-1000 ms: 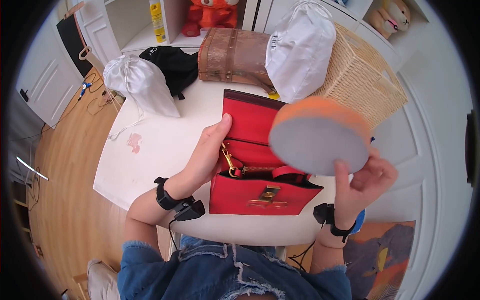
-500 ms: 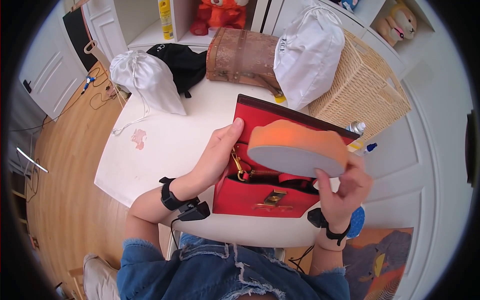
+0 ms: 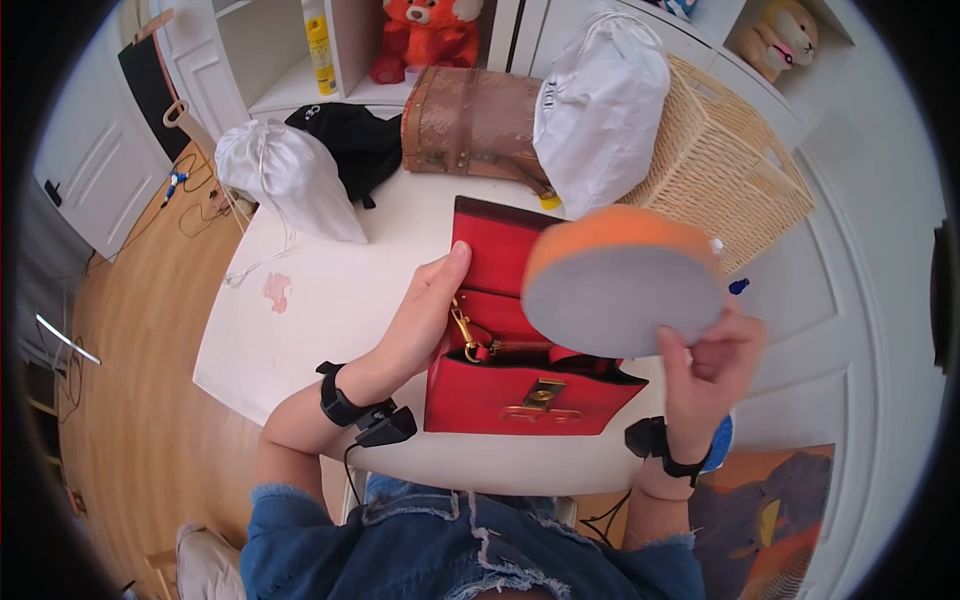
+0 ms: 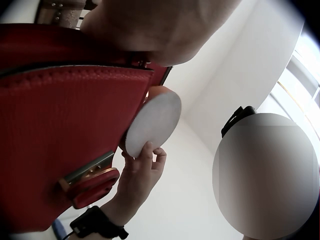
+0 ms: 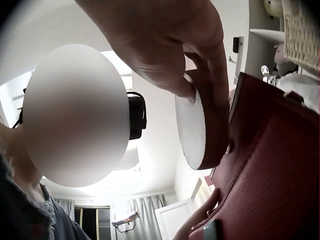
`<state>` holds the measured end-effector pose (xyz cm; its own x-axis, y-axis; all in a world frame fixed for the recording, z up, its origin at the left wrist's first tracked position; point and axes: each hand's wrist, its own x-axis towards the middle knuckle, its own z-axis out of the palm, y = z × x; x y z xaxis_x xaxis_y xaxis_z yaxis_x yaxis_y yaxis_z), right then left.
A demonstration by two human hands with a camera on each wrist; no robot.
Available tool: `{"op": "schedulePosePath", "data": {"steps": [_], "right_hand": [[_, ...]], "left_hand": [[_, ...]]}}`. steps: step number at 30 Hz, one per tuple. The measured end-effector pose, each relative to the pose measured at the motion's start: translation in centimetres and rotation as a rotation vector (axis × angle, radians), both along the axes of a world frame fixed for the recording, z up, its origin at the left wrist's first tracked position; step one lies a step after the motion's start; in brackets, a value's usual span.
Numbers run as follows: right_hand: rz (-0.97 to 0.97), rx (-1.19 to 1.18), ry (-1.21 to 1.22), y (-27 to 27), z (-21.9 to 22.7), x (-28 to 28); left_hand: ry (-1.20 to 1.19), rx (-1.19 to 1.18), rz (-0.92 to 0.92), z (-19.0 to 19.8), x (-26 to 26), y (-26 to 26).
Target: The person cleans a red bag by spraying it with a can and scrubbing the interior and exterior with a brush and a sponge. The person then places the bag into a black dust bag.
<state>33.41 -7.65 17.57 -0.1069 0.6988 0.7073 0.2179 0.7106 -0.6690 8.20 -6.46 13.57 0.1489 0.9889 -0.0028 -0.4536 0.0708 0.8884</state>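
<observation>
Evidently the work is partway along, judging by how things lie: the red leather handbag [image 3: 475,400] has its red flap [image 3: 487,250] raised and its mouth open, while the round orange-sided disc with a flat grey face [image 3: 620,295] is outside it. What is left undone is the flap, which is not folded down over the gold-toned clasp [image 3: 543,392]. The right hand [image 3: 715,380] pinches the disc near its rim, thumb on the grey face, holding it just over the bag. The left hand [image 3: 415,315] grips the bag's side, thumb beside the flap; its other fingers are mostly hidden. Whether disc and bag touch cannot be told.

Beneath is a white table [image 3: 340,340] with a pinkish patch [image 3: 277,290]. Along its far side are a shiny white drawstring pouch [image 3: 285,175], a black cloth bag [image 3: 360,150], a brown trunk-like case [image 3: 475,115], a lettered white drawstring bag [image 3: 600,130] and a woven straw-coloured basket [image 3: 725,160]. Beyond them, white shelving holds a red plush toy [image 3: 430,38]; wood-look flooring [image 3: 130,400] runs toward a white door [image 3: 95,170].
</observation>
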Motion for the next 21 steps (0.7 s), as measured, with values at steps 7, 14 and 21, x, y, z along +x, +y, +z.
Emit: {"op": "schedulePosePath", "data": {"steps": [7, 14, 21], "right_hand": [[-0.095, 0.181, -0.213, 0.6, -1.2, -1.7], [-0.089, 0.289, -0.477, 0.6, 1.4, -0.9], [-0.335, -0.025, -0.156, 2.2, 1.6, 1.6]], "left_hand": [[0.25, 0.396, -0.004, -4.5, -1.0, 0.6], [0.265, 0.272, -0.04, -2.4, -0.9, 0.4], [0.128, 0.112, 0.053, -1.6, 0.0, 0.4]]}}
